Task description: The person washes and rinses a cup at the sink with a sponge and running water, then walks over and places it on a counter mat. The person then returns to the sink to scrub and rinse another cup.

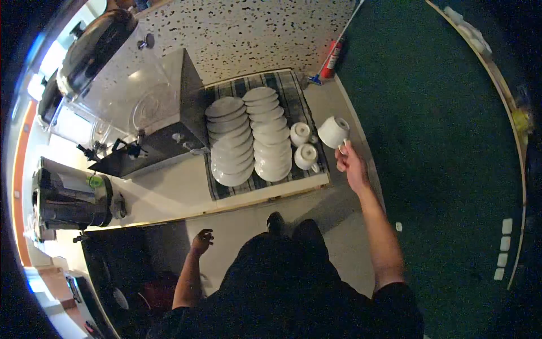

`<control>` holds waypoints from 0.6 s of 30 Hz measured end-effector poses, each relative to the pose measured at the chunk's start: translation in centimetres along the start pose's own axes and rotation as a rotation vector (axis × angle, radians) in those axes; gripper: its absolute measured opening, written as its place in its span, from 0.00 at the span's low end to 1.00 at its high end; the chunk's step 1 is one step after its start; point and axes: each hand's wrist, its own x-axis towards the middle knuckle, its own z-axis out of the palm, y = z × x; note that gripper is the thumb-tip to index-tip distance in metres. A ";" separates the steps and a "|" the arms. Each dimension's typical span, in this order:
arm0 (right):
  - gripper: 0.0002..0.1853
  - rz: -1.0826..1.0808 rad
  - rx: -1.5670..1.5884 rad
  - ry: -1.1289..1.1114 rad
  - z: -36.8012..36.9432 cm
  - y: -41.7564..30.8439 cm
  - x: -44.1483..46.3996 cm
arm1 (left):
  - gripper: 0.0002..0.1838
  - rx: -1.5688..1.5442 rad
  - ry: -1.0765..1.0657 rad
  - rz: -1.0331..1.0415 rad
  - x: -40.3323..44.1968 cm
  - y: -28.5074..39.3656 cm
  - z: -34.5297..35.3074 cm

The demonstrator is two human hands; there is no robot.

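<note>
My right hand (353, 163) is closed on the handle of a white cup (333, 131), which is tilted with its base facing up toward me. The held cup hangs just right of the counter's edge. Beside it, two more white cups (306, 157) stand upside down on a dark striped cloth (288, 85). To their left, two overlapping rows of white saucers (230, 161) lie on the same cloth. My left hand (203, 242) hangs low in front of the counter, holding nothing, its fingers loosely bent and apart.
A clear drink dispenser with a grey metal base (189, 96) stands left of the saucers. Farther left is a black urn-like appliance (73, 198). A red fire extinguisher (332, 59) and a long-handled tool (314, 80) stand beyond the counter. A green wall (440, 141) rises at right.
</note>
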 end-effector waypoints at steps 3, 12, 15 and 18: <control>0.22 -0.020 -0.103 -0.097 -0.4 -0.2 7.9 | 0.17 0.038 0.121 0.070 -1.0 2.8 2.6; 0.24 0.172 -0.336 -0.444 -1.0 3.7 23.7 | 0.16 -0.241 0.325 -0.499 -10.2 -3.8 12.9; 0.25 0.208 -0.371 -0.487 -0.7 4.9 24.6 | 0.18 -0.353 0.251 -0.676 -12.8 -2.9 17.8; 0.26 0.190 -0.381 -0.494 -0.1 5.0 24.5 | 0.18 -0.426 0.250 -0.641 -13.9 -3.5 20.7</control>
